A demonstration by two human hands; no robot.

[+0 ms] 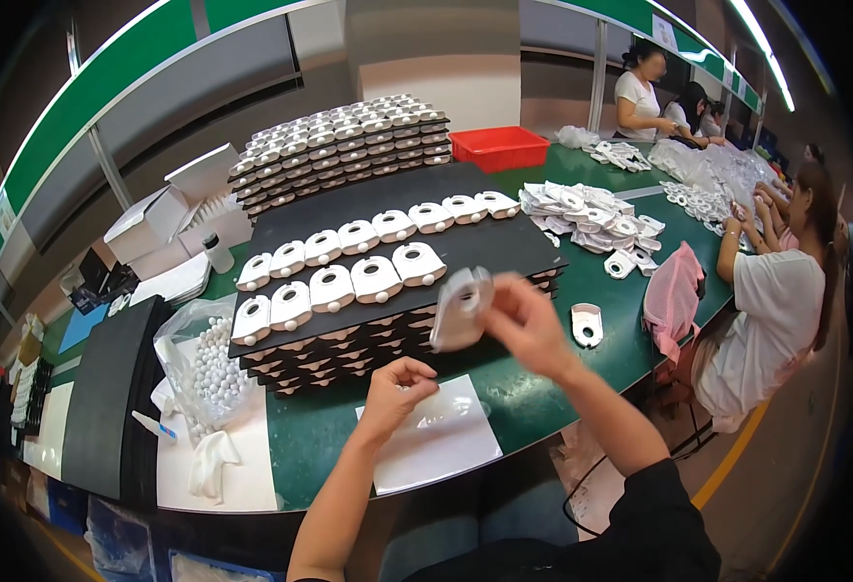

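Observation:
My right hand (533, 332) pinches a white plastic housing (459, 322) with a round hole, held up in front of a stack of black trays (484, 250) and slightly blurred. On the top tray, similar white housings (330, 288) stand in two rows, the nearer one shorter. My left hand (397, 396) hovers over a white sheet (450, 432) on the green table, its thumb and fingertips pressed together. Whatever those fingers hold, if anything, is too small to make out. A single white housing (587, 325) lies on the table to the right of my right hand.
Left of the trays lies a clear bag of white balls (218, 373) with a small tube (155, 427) beside it. Behind stand more loaded trays (344, 145) and a red bin (500, 147). Loose housings (591, 218) are heaped at right, near a pink cloth (674, 296) and co-workers.

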